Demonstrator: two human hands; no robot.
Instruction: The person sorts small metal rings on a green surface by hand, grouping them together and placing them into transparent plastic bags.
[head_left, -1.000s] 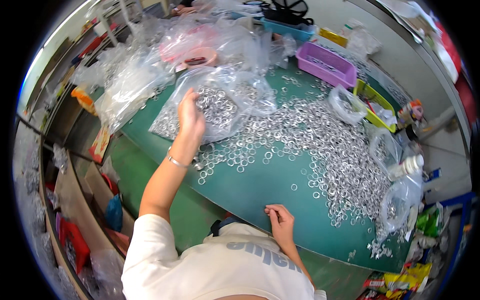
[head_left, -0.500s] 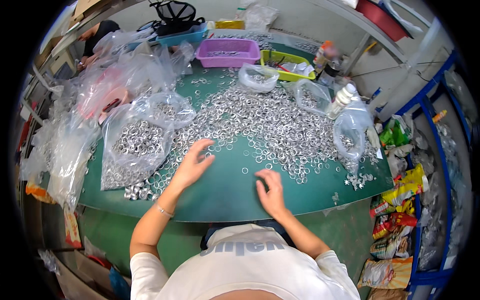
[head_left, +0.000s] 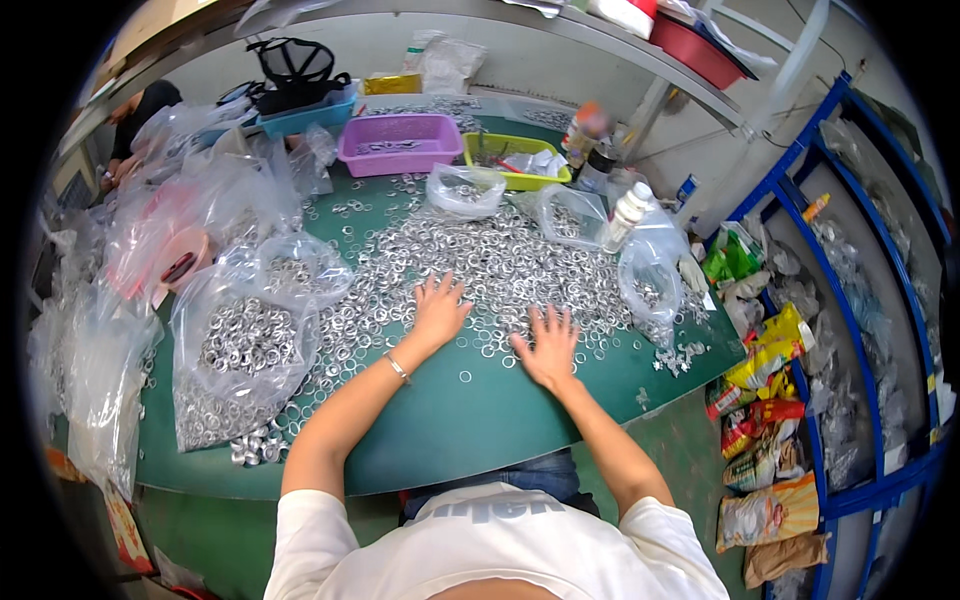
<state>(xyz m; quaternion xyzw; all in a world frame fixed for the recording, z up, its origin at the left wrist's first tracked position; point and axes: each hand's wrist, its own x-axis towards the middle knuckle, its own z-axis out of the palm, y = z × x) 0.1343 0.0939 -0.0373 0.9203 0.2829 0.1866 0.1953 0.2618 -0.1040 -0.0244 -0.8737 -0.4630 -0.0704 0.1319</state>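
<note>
One green table is covered mid-surface by a heap of metal rings, too many to be counted. At left, one large clear bag is filled likewise. Three trays, blue, purple and lime, are partly blocked off by three small bags and one white bottle. Two hands, left hand and right hand, are laid, released, fingers spread, at the heap's near edge.

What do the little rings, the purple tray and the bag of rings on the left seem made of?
Rings: probably metal with a shiny, silvery finish, from their bright glints; which metal, the look leaves open.
Purple tray: likely moulded plastic, with even colour and smooth walls.
Bag: apparently thin, clear plastic film, since it wrinkles, catches light and shows the rings inside.
</note>
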